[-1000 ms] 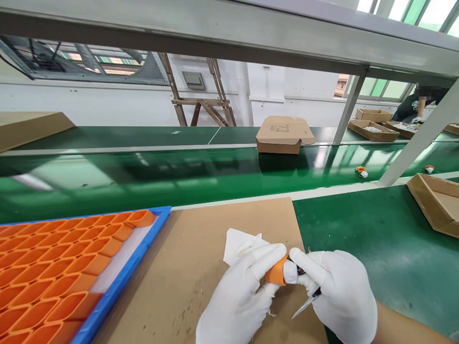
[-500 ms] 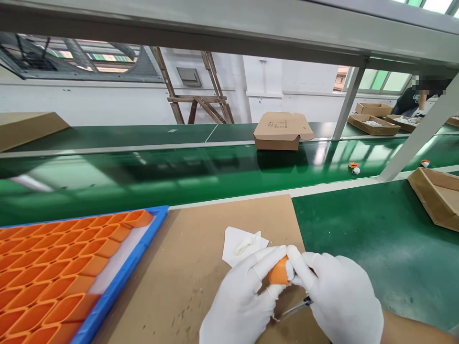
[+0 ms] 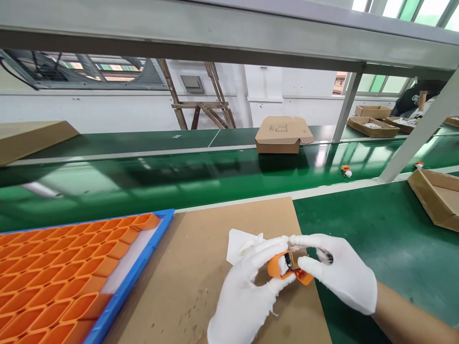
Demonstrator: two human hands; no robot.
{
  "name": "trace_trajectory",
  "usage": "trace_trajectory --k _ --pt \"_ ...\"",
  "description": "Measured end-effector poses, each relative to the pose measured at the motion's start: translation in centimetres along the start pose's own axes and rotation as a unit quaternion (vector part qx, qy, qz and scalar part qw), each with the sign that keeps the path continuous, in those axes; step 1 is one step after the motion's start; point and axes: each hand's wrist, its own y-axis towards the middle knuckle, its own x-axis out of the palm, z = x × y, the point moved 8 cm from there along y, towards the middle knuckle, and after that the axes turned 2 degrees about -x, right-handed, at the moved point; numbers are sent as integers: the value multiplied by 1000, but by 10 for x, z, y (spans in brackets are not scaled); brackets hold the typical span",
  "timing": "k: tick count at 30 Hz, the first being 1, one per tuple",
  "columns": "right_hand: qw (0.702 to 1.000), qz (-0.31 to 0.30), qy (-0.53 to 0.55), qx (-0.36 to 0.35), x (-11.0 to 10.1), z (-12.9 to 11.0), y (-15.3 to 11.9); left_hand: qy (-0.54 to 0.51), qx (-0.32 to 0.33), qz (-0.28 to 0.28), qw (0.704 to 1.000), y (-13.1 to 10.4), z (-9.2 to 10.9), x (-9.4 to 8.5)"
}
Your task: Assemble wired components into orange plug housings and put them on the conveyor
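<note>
Far L, a brown carton [image 3: 39, 136] sat at the back. In front of it, nearer the camera, was a blue-edged tray [image 3: 138, 267] w/ rows of hollow orange shells [image 3: 77, 267] packed side by side, plus a bare pale strip along its R edge. Next came a brown cardboard sheet [image 3: 179, 282], w/ small dark marks, beside the green table [image 3: 362, 215] surface. A piece of white paper [image 3: 234, 243] lay on the sheet, partly behind the L hand [image 3: 244, 291].

L hand, white-gloved, had its grip closed on an orange housing [image 3: 275, 267], held over the sheet's R part, open end facing R; white stuff & a dark part showed inside. Just R of the opening, by the R thumb, was a small orange piece [image 3: 304, 277]. R hand [image 3: 340, 270], also gloved, had index & thumb apart, fingertips close to the housing; a dark item [image 3: 325, 256] showed in its palm area, partly hidden. Can't tell if the R grip was firm on anything.

Behind, a flat carton [image 3: 281, 134] stood beyond the hands. Farther R: orange-and-white bits [image 3: 346, 171] on the glossy green strip [image 3: 201, 184], an open cardboard box [image 3: 435, 198] & a co-worker [image 3: 410, 102] near other boxes.
</note>
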Motion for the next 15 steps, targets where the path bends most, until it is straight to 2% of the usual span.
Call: trace_trajectory --k 3,6,9,13,15 --pt "978 -140 153 30 19 -4 2 -21 118 5 993 -5 19 -2" --pt "936 -190 288 68 30 -7 -2 -32 200 1 979 -10 31 -1" --pt "925 -197 307 102 38 -3 -8 -35 224 -20 974 -12 35 4" --pt "955 -131 246 101 33 3 -11 -44 239 -31 969 -11 40 6" --pt "958 -123 231 116 33 10 -11 -40 235 -37 970 -9 42 7"
